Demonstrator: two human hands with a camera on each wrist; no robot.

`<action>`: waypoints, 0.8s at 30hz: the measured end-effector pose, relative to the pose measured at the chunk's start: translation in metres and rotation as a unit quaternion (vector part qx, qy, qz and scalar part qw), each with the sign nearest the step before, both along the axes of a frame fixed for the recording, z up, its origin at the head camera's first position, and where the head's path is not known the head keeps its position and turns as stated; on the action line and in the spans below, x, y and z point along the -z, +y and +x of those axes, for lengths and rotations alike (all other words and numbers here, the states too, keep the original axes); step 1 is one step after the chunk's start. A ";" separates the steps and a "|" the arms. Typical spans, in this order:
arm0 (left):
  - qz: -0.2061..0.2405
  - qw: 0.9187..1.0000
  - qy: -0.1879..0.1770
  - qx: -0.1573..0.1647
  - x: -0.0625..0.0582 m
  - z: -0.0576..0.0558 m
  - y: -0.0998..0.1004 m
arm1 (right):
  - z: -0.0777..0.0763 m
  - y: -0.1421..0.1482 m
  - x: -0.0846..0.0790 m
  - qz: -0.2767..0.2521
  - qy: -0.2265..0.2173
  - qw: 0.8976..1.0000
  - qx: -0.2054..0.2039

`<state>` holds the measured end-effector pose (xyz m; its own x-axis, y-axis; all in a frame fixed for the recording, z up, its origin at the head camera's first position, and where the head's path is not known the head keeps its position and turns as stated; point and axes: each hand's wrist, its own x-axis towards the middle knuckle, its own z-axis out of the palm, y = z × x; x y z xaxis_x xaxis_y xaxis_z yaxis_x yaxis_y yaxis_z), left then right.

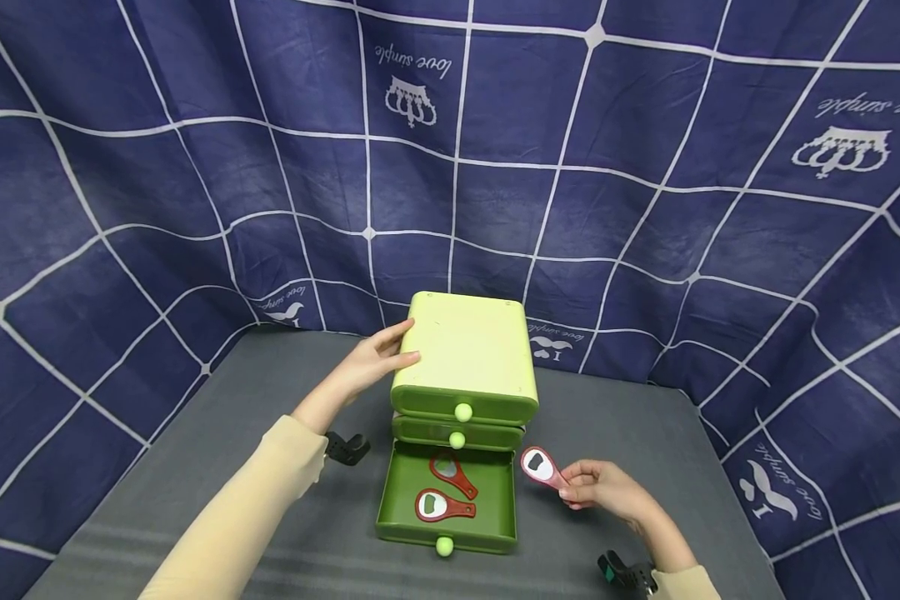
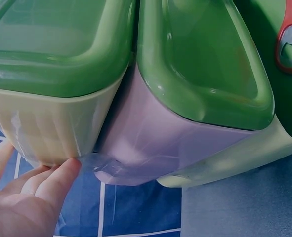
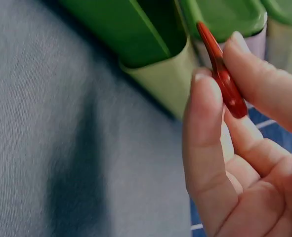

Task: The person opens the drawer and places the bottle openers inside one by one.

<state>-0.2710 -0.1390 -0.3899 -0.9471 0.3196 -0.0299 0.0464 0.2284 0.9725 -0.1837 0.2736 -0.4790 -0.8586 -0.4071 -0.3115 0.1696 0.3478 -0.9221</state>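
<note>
A small green chest of drawers (image 1: 468, 350) stands on the grey table, its bottom drawer (image 1: 495, 508) pulled out. My left hand (image 1: 375, 358) rests against the chest's upper left side, fingers extended; in the left wrist view the fingertips (image 2: 71, 168) touch the top unit's wall. To the right of the open drawer, my right hand (image 1: 603, 492) pinches a red bottle opener (image 1: 542, 467) by its handle between thumb and fingers, its head pointing toward the chest. Two more red bottle openers, one nearer (image 1: 444, 506) and one farther back (image 1: 452, 475), lie inside the drawer.
The middle drawer (image 1: 420, 431) and top drawer (image 1: 427, 402) are closed, each with a round light-green knob. A dark blue gridded curtain (image 1: 495, 192) hangs behind and beside the grey table (image 1: 300, 508). Both wrists wear black bands.
</note>
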 end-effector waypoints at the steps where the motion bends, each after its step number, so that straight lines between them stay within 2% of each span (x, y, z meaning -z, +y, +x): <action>1: 0.000 1.000 0.000 -0.001 0.000 0.000 0.000 | 0.001 -0.002 -0.002 -0.005 0.000 1.000 -0.012; 6: 0.000 1.000 -0.001 -0.001 -0.001 0.000 0.000 | 0.005 -0.021 -0.007 -0.023 0.002 0.998 -0.052; 11: 0.009 1.000 -0.003 -0.001 -0.001 0.000 0.002 | 0.003 -0.044 -0.003 -0.021 -0.006 0.997 -0.067; 17: 0.013 1.000 -0.005 -0.005 0.000 0.000 0.003 | 0.002 -0.075 0.003 -0.007 -0.002 0.998 -0.068; 24: 0.009 1.000 -0.005 -0.010 0.002 -0.001 0.002 | 0.004 -0.112 0.011 0.020 0.047 0.998 -0.037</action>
